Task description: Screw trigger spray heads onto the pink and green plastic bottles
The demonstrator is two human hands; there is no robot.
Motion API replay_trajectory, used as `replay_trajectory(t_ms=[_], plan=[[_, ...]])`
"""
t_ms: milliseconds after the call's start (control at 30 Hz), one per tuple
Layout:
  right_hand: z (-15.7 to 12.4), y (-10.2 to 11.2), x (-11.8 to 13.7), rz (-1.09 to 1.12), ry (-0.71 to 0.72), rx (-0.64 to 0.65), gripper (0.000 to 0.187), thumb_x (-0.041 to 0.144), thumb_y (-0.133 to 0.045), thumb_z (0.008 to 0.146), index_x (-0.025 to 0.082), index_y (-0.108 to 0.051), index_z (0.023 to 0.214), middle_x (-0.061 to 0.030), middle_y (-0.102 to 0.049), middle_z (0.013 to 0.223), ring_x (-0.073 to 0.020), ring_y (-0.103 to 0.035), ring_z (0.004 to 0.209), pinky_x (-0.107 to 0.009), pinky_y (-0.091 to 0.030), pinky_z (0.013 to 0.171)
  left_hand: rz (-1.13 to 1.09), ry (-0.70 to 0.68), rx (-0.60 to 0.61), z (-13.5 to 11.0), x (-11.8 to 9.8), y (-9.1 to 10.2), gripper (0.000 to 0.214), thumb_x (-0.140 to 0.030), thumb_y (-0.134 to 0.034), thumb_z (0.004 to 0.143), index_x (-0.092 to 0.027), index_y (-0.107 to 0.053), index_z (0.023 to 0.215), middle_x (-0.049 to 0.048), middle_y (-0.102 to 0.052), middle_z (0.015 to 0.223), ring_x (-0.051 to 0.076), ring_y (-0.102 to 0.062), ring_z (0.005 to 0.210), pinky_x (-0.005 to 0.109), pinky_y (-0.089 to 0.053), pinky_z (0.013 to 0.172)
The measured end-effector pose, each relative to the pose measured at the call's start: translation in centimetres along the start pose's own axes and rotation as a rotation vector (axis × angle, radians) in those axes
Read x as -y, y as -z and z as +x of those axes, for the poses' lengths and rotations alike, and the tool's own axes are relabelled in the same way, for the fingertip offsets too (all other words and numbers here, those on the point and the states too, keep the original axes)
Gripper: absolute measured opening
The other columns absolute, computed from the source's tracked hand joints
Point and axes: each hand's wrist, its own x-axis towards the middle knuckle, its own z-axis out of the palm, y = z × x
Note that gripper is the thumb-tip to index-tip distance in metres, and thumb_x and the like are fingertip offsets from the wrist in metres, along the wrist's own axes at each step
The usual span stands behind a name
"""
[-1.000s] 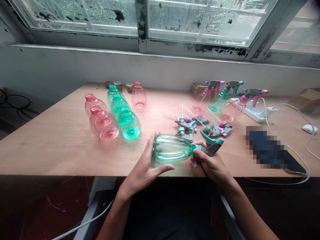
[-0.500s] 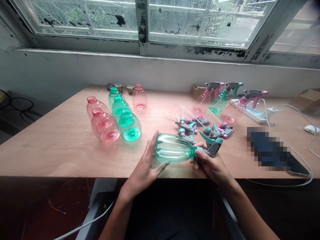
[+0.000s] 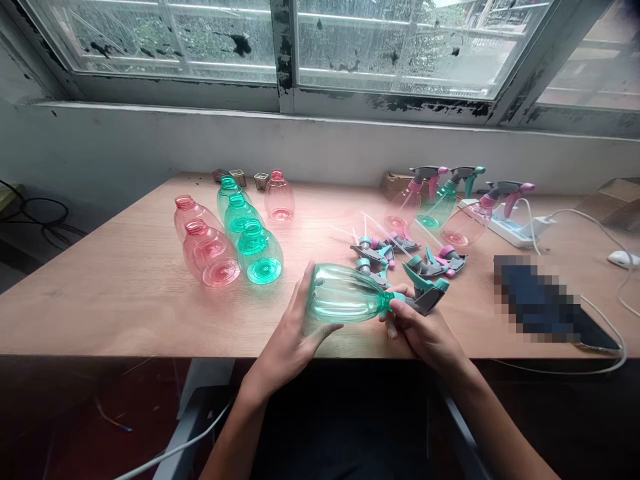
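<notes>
A clear green spray bottle (image 3: 345, 295) lies on its side just above the wooden table (image 3: 125, 293), held between both hands. My left hand (image 3: 293, 333) cups its base and lower body, fingers wrapped round it. My right hand (image 3: 423, 330) is closed on the neck collar and the grey-and-teal trigger head (image 3: 425, 293) fitted to the bottle. Loose trigger heads (image 3: 395, 250) lie on the table just beyond the bottle.
Several headless pink and green bottles (image 3: 235, 230) stand at the left of the table. Three finished spray bottles (image 3: 450, 200) lean at the back right near a power strip (image 3: 510, 227). A blurred dark device (image 3: 545, 300), a cable and a mouse (image 3: 621, 258) sit at the right.
The bottle has turned slightly in my hands, its base tipping a little up and toward the left. Both hands keep their hold.
</notes>
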Motion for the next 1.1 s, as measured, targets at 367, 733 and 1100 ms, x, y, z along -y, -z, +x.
replay_trajectory(t_ms=[367, 733, 1100], plan=[[0.02, -0.21, 0.07, 0.024, 0.005, -0.003, 0.030, 0.041, -0.081, 0.087, 0.021, -0.062, 0.099, 0.0041, -0.067, 0.060, -0.0149, -0.060, 0.054, -0.027, -0.043, 0.059, -0.004, 0.039, 0.028, -0.04, -0.77, 0.07, 0.103, -0.047, -0.077, 0.089, -0.030, -0.011, 0.166, 0.0089, -0.026, 0.172, 0.033, -0.027, 0.157, 0.048, -0.022, 0.130], [0.23, -0.31, -0.03, 0.072, 0.014, -0.010, 0.033, 0.045, -0.082, 0.085, 0.021, -0.061, 0.091, 0.0030, -0.068, 0.063, -0.0123, -0.059, 0.051, -0.024, -0.042, 0.054, -0.073, 0.026, 0.024, -0.11, 0.15, 0.07, 0.097, -0.044, -0.076, 0.090, -0.035, -0.014, 0.165, 0.0063, -0.027, 0.172, 0.033, -0.030, 0.156, 0.048, -0.023, 0.130], [0.11, -0.17, -0.07, -0.001, 0.017, -0.003, 0.031, 0.042, -0.079, 0.089, 0.022, -0.062, 0.103, 0.0040, -0.068, 0.059, -0.0155, -0.060, 0.056, -0.028, -0.044, 0.063, -0.031, 0.061, 0.020, -0.26, -0.60, 0.04, 0.101, -0.044, -0.076, 0.090, -0.034, -0.009, 0.165, 0.0062, -0.023, 0.173, 0.032, -0.027, 0.157, 0.047, -0.021, 0.130]])
